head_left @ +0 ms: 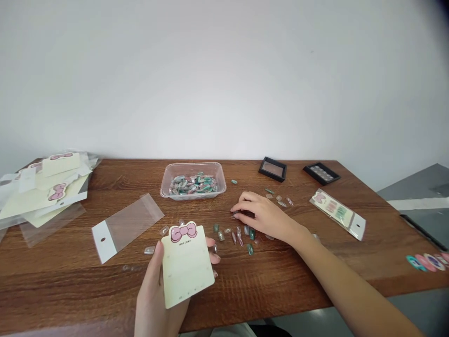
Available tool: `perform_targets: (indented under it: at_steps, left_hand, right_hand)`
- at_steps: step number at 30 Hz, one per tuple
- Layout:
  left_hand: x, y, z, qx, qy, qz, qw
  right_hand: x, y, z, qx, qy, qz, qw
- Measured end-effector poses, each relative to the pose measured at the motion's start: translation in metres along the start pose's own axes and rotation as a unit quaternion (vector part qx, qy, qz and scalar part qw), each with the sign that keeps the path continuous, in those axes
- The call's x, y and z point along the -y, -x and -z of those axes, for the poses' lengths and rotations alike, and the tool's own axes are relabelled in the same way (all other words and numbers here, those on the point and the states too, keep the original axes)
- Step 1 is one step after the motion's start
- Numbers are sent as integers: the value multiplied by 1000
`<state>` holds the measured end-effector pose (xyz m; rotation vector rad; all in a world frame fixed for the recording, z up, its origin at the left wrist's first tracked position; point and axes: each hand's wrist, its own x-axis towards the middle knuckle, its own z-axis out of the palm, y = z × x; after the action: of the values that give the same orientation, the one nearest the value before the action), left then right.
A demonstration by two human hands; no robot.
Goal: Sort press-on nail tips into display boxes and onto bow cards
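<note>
My left hand (157,285) grips a cream display card (187,269) with a pink bow at its top, held tilted above the table's front. Thumb on one edge, fingers behind the other. My right hand (257,213) is low over the table, its thumb and index finger pinched at a small dark press-on nail (234,214), partly hidden by the fingertips. Below and beside it lie several loose press-on nails (240,234) in green, pink and clear tones. A clear plastic tub (164,185) behind them holds many more nails.
A clear bag (135,217) with a white header lies left of the tub. Bagged bow cards (45,187) are heaped at the far left. Toward the back right are two black frames (272,168). A packed card of nails (337,213) lies at right. A wall (224,84) stands behind.
</note>
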<state>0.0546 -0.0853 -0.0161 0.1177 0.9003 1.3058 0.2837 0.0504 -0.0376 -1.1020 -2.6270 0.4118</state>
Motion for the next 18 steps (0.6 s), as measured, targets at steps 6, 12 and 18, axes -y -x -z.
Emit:
perform_targets:
  at_steps: [6,12,18]
  left_hand:
    - [1,-1,-1,-28,-14,-5,999]
    - [1,0,-3,-42,-17,-7,999]
    - [1,0,-4,-53,-21,-8,998]
  right_hand:
    - [-1,2,-2,-51,25,23,998]
    - [2,5,1,-123,-18,-11,992]
    - [4,4,-4,-101,45,-1,994]
